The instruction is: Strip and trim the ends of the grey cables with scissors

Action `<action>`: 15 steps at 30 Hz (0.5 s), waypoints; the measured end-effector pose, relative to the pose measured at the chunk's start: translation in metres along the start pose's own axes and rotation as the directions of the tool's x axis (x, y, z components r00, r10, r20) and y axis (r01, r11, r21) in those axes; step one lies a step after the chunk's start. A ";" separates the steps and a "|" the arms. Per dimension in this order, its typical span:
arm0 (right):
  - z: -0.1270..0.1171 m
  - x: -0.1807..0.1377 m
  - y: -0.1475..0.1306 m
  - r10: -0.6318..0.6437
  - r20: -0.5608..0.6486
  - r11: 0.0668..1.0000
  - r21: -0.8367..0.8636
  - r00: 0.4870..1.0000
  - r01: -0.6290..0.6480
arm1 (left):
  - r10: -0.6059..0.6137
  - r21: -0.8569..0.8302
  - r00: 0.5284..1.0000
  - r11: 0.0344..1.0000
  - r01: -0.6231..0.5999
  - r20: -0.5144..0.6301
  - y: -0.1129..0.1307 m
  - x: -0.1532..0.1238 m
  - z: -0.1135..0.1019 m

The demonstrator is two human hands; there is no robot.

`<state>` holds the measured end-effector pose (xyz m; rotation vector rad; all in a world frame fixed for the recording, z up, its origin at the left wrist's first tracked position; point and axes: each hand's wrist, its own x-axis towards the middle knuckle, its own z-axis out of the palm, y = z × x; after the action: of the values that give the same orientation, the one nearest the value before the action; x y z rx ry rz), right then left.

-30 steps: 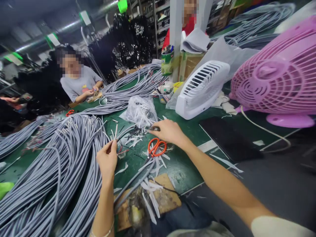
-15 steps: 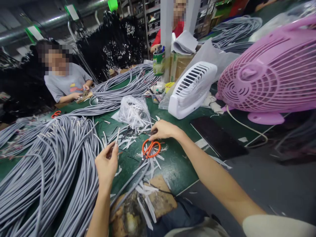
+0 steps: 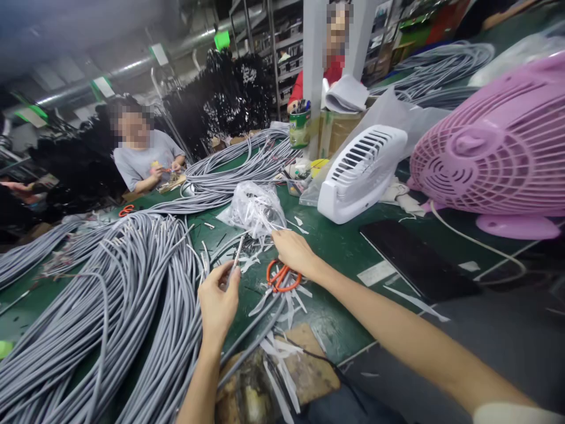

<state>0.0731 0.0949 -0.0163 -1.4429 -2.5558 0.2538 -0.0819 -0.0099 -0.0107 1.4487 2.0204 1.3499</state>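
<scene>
My left hand pinches the end of a thin grey cable, holding its tip upright above the green table. My right hand reaches forward with curled fingers, just above the orange-handled scissors and close to a clear plastic bag of white scraps; what its fingertips hold is hidden. White insulation strips lie scattered around the scissors. A big heap of grey cables lies left of my left hand.
A white fan and a pink fan stand at the right, a black pad before them. One person in grey sits across left; another in red behind a post. More cable coils lie beyond.
My left hand has shifted right, closer to the scissors, still gripping the cable end. My right hand has drawn back slightly toward the scissors. The head view has turned a little.
</scene>
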 end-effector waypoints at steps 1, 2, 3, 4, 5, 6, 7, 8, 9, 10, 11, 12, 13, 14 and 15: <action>-0.005 -0.003 -0.001 0.010 -0.001 1.000 -0.008 1.000 -0.010 | 0.003 -0.003 1.000 1.000 -0.003 -0.001 0.001 0.000 -0.001; -0.010 -0.007 -0.001 0.012 -0.004 1.000 -0.015 1.000 -0.012 | 0.006 -0.006 1.000 1.000 -0.006 -0.001 0.002 -0.001 -0.001; -0.015 -0.010 -0.001 0.015 -0.008 1.000 -0.022 1.000 -0.015 | 0.007 -0.010 1.000 1.000 -0.007 0.001 0.003 -0.002 -0.002; -0.018 -0.012 -0.001 0.024 -0.019 0.999 -0.025 1.000 -0.025 | 0.005 -0.018 1.000 1.000 -0.005 0.004 0.004 -0.002 -0.002; -0.020 -0.013 -0.001 0.038 -0.037 0.999 -0.016 0.999 -0.038 | 0.000 -0.030 1.000 1.000 0.000 0.006 0.005 -0.003 -0.003; -0.021 -0.014 0.000 0.052 -0.062 0.999 0.013 0.997 -0.051 | -0.008 -0.046 1.000 0.999 0.008 0.007 0.006 -0.004 -0.003; -0.021 -0.014 0.000 0.063 -0.093 0.996 0.070 0.994 -0.057 | -0.020 -0.069 1.000 0.997 0.021 0.009 0.008 -0.005 -0.003; -0.020 -0.014 0.001 0.069 -0.125 0.987 0.152 0.990 -0.049 | -0.036 -0.099 0.999 0.994 0.037 0.015 0.009 -0.006 -0.004; -0.018 -0.014 0.000 0.068 -0.159 0.967 0.255 0.985 -0.025 | -0.051 -0.132 0.998 0.990 0.054 0.023 0.010 -0.007 -0.004; -0.016 -0.013 -0.001 0.058 -0.192 0.929 0.370 0.980 0.018 | -0.063 -0.165 0.997 0.984 0.068 0.035 0.011 -0.007 -0.004; -0.013 -0.013 -0.002 0.044 -0.218 0.868 0.492 0.975 0.071 | -0.070 -0.193 0.996 0.978 0.079 0.049 0.012 -0.008 -0.005; -0.010 -0.013 -0.005 0.025 -0.227 0.778 0.616 0.974 0.123 | -0.073 -0.214 0.995 0.973 0.085 0.065 0.013 -0.008 -0.005; -0.008 -0.013 -0.008 0.002 -0.222 0.661 0.732 0.975 0.166 | -0.069 -0.224 0.995 0.971 0.085 0.077 0.013 -0.008 -0.005; -0.006 -0.014 -0.012 -0.021 -0.212 0.524 0.830 0.977 0.192 | -0.061 -0.223 0.994 0.972 0.079 0.087 0.014 -0.008 -0.005; -0.004 -0.015 -0.015 -0.043 -0.198 0.385 0.901 0.979 0.200 | -0.050 -0.216 0.994 0.974 0.070 0.099 0.014 -0.009 -0.005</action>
<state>0.0690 0.0744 -0.0100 -0.7360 -1.7508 1.2653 -0.0731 -0.0194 0.0008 1.3170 1.7803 1.4030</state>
